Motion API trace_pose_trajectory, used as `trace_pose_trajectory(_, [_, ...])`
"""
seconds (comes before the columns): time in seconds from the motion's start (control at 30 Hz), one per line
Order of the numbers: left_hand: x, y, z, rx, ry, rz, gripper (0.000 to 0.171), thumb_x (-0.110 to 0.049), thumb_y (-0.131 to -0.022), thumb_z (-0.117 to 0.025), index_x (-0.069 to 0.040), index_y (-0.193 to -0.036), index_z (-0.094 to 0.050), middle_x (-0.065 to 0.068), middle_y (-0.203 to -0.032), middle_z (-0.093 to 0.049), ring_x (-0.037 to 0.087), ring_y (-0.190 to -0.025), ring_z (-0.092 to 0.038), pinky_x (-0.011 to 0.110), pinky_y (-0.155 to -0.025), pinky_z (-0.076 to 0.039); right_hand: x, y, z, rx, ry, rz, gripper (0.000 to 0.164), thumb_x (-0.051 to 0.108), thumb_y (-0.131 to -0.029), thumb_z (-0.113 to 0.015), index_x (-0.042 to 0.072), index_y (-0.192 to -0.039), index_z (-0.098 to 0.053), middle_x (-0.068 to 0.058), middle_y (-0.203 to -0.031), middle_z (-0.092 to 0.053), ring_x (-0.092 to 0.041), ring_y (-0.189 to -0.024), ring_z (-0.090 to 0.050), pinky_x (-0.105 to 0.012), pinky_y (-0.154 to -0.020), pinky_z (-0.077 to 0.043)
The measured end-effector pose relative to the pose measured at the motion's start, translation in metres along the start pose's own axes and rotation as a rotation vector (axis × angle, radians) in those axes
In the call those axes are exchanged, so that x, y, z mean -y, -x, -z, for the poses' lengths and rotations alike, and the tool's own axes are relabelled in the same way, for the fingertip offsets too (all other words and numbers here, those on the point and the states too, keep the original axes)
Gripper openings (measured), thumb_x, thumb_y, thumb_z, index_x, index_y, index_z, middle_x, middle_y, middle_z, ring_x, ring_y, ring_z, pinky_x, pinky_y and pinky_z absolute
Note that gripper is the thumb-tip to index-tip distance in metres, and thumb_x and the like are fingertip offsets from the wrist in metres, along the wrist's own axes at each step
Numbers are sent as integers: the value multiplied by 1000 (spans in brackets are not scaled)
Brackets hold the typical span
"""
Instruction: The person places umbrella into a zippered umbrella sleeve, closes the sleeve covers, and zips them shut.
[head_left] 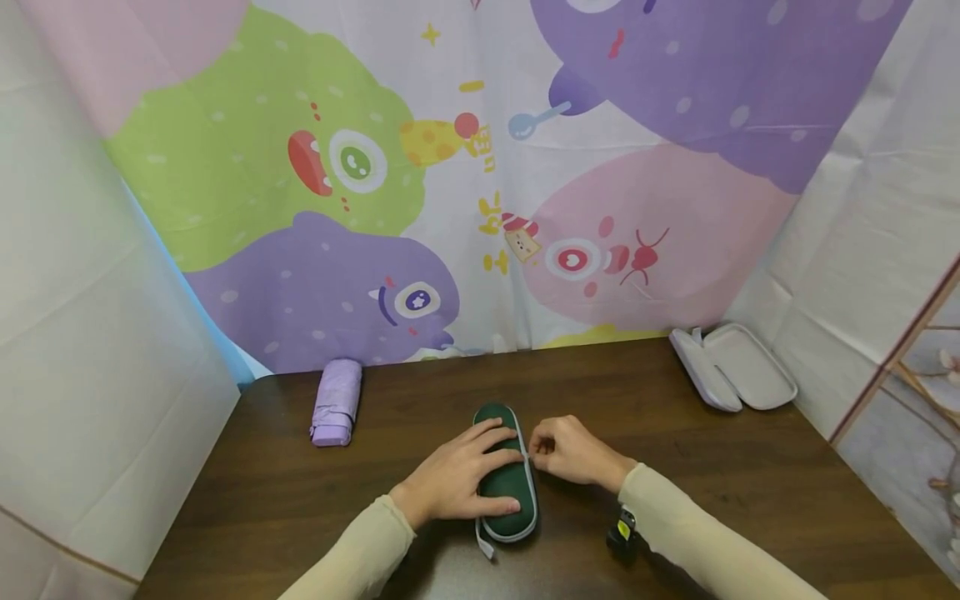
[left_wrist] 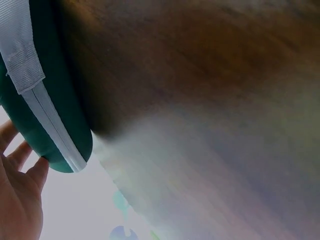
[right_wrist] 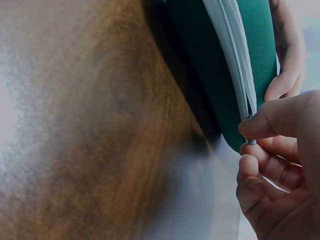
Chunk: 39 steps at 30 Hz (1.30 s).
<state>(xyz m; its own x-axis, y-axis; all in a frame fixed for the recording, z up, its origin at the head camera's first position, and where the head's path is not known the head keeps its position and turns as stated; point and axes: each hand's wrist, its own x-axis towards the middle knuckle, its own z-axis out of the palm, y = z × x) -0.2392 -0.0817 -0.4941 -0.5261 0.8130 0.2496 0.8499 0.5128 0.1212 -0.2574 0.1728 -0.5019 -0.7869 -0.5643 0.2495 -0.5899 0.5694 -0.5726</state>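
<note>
A dark green zippered case (head_left: 507,487) with a pale grey zipper band lies lengthwise on the table. Across its top rests my left hand (head_left: 468,471), fingers spread and the thumb toward the near end. My right hand (head_left: 570,450) is at the case's right side. In the right wrist view, the thumb and fingers of that hand pinch the small zipper pull (right_wrist: 251,142) at the band. A grey fabric strap (head_left: 484,542) hangs from the near left end of the case. The left wrist view shows this strap and the zipper band (left_wrist: 54,122) close up.
A folded purple umbrella (head_left: 337,404) lies at the back left of the brown table (head_left: 622,383). At the back right, a pale hard-shell case (head_left: 742,367) lies open. A cartoon-printed cloth hangs behind the table, with pale cloth at both sides.
</note>
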Motion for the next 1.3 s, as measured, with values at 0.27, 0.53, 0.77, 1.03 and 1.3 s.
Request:
trace_pose_trajectory(0.27, [0,1,2,6,23,9,67,-74,-94,-51,-28,-142,-60,4,-156,-50,31,-151,-38,47,-118,-40,2,5,-1,19,-23,-5,15,3,-85,-71,16,-79,-73,9,-76,-64,0,-68,-56,-20,-62,-51])
trace_pose_trajectory(0.53, [-1,0,1,4,18,6,68,-75,-94,-49,-28,-142,-60,4,-156,-49,31,-151,-37,47,-118,-41,3,9,0,28,-40,-7,16,4,-86,-71,18,-80,-73,11,-75,-64,0,-68,-56,-20,-62,-51])
trace_pose_trajectory(0.77, [0,-1,0,-13,13,-4,68,-75,-95,-50,-26,-141,-61,4,-155,-50,32,-150,-39,48,-117,-42,3,13,0,31,-49,1,17,3,-86,-70,18,-80,-73,11,-75,-64,0,-68,-56,-20,-62,-51])
trace_pose_trajectory(1.03, [-1,-1,0,-6,10,0,68,-75,-95,-49,-27,-142,-61,3,-156,-49,30,-151,-38,47,-117,-42,7,17,1,42,-60,12,13,2,-85,-70,14,-80,-74,11,-74,-63,1,-67,-55,-20,-62,-50])
trace_pose_trajectory(1.3, [0,-1,-2,-26,11,-12,68,-75,-95,-48,-26,-140,-62,5,-154,-51,31,-150,-39,48,-117,-42,7,19,-1,41,-67,8,14,2,-85,-70,15,-80,-74,11,-74,-63,1,-67,-55,-20,-61,-51])
